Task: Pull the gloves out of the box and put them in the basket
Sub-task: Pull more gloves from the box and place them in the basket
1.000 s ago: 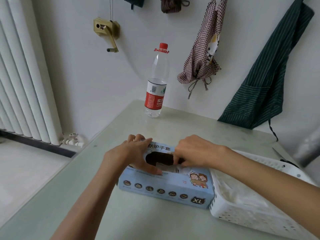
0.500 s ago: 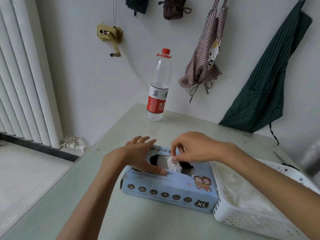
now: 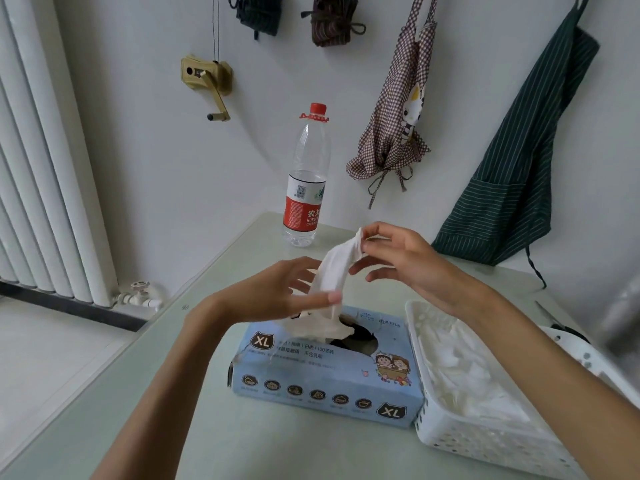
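Lifted since before, right hand (image 3: 408,261) pinches a white glove (image 3: 332,271) above the box (image 3: 329,386); left hand (image 3: 277,289) fingers spread; basket (image 3: 485,441) beside, bottle (image 3: 306,188) behind

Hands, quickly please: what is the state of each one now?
Left hand: open, fingers straight beside the thin white glove.
Right hand: fingers pinch the glove's top end.

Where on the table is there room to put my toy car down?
Bare tabletop lies left of the blue glove box, and more behind it, between the water bottle and the green apron. It's crowded on the right, where the white basket sits tight against the box.
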`<state>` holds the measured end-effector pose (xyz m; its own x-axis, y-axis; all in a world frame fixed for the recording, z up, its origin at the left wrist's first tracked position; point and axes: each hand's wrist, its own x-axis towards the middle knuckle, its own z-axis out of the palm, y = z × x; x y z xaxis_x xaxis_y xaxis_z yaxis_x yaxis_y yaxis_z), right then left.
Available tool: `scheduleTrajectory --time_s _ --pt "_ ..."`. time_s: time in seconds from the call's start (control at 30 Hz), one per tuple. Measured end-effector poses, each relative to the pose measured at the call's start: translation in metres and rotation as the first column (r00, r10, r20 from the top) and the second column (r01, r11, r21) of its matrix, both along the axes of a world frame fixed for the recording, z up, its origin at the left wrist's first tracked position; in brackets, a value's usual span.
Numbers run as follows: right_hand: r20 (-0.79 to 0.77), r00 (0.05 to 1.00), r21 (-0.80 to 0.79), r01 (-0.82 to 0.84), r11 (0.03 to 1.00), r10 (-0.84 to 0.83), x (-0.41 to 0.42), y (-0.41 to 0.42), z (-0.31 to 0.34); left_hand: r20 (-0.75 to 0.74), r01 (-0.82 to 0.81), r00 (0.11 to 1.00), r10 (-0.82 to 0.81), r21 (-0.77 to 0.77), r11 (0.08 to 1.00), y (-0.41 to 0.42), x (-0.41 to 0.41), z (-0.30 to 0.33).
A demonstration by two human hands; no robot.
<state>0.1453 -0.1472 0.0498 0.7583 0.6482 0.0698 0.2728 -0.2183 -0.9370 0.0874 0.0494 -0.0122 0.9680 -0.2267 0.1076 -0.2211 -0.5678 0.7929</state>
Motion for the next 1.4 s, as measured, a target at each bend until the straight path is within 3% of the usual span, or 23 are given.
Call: scheduleTrajectory --time_s 0.27,0.4,0.5,0.57,0.7,0.87,0.97,1.07,1.17,1.3,1.4 --pt "-0.02 1.0 0.041 0.006 0.999 -0.005 0.001 -0.012 -0.01 -0.037 -0.05 0.998 0.046 -0.094 0.994 0.001 0.01 -0.011" --pt "0.111 0.988 -0.225 0.128 0.966 -0.105 0.005 -0.021 -0.017 0.133 -0.162 0.973 0.191 -0.201 0.966 0.001 0.013 -0.009" --pt "-0.093 0.979 -0.146 0.166 0.975 -0.181 0.006 -0.015 -0.019 0.232 -0.131 0.952 0.2 -0.281 0.951 -0.005 0.011 -0.005" --pt "-0.211 0.973 -0.171 0.059 0.984 -0.095 0.006 -0.01 -0.019 0.303 -0.121 0.931 0.202 -0.264 0.957 -0.011 0.012 -0.005" --pt "-0.235 0.972 -0.322 -0.066 0.945 -0.012 0.009 0.0 -0.023 0.342 -0.082 0.924 0.174 -0.267 0.96 -0.014 0.011 -0.003" --pt "-0.215 0.975 -0.304 -0.014 0.953 -0.055 0.016 -0.005 -0.018 0.364 -0.114 0.911 0.193 -0.227 0.967 -0.012 0.014 -0.006" --pt "-0.181 0.981 -0.204 0.026 0.979 -0.064 0.021 -0.008 -0.017 0.362 -0.149 0.903 0.231 -0.239 0.959 -0.013 0.014 -0.006" --pt "-0.229 0.973 -0.164 -0.054 0.985 0.015 0.019 -0.006 -0.012 0.377 -0.114 0.907 0.189 -0.213 0.97 -0.016 0.012 -0.006" --pt "-0.31 0.95 -0.182 -0.032 0.983 -0.027 0.019 -0.005 -0.009 0.414 -0.061 0.899 0.144 -0.207 0.976 -0.019 0.01 -0.003" --pt "-0.305 0.95 -0.247 -0.02 0.969 -0.058 0.021 -0.01 -0.002 0.284 -0.086 0.939 0.193 -0.348 0.933 -0.015 0.012 -0.006" --pt "-0.27 0.961 -0.139 0.018 0.99 -0.055 0.022 -0.014 0.002 0.185 -0.062 0.977 0.107 -0.234 0.97 -0.011 0.017 -0.014"
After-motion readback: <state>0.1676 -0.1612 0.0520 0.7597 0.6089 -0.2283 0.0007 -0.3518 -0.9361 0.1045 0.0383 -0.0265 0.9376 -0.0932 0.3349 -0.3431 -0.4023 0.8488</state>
